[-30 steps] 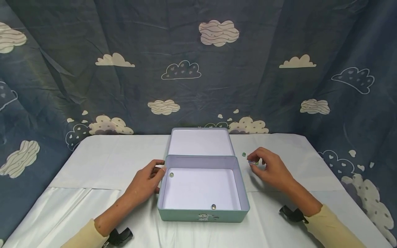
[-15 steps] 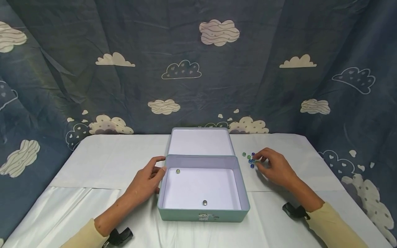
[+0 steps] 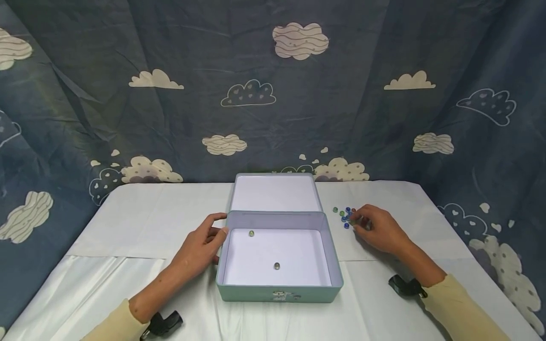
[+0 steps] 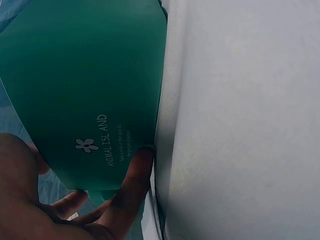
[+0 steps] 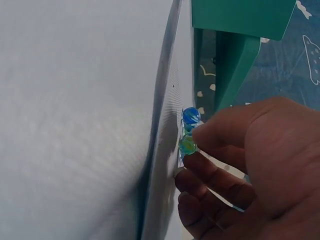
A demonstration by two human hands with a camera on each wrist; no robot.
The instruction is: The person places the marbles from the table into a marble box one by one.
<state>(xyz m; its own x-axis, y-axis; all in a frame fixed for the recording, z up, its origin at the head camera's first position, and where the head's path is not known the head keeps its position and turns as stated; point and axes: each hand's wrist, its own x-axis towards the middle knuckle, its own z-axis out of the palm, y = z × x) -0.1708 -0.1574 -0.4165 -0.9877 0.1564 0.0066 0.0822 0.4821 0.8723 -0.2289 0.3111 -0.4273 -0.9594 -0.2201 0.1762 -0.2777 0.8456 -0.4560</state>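
My left hand (image 3: pixel 198 244) rests against the left side of a green tin box (image 3: pixel 279 293), thumb and index finger at the rim. In the left wrist view, one finger (image 4: pixel 135 175) touches the printed side wall (image 4: pixel 95 100) low down. The hinged lid (image 3: pixel 276 192) stands raised behind the box. Two clear marbles, a back one (image 3: pixel 251 233) and a front one (image 3: pixel 277 266), lie inside. Right of the box, my right hand (image 3: pixel 379 229) pinches a green marble (image 5: pixel 188 145) between thumb and finger. A blue marble (image 5: pixel 191 116) sits beside it. Several blue, green and reddish marbles lie at the fingertips.
A white cloth (image 3: pixel 128 218) covers the table. The dark blue curtain (image 3: pixel 332 109) with cloud prints hangs behind and at both sides. A black wrist strap device (image 3: pixel 407 286) sits at the right sleeve and another (image 3: pixel 166 324) at the left.
My right hand has shifted slightly right, and several marbles now lie spread beside its fingertips. Inside the box, the two marbles have rolled. My left hand stays at the box.
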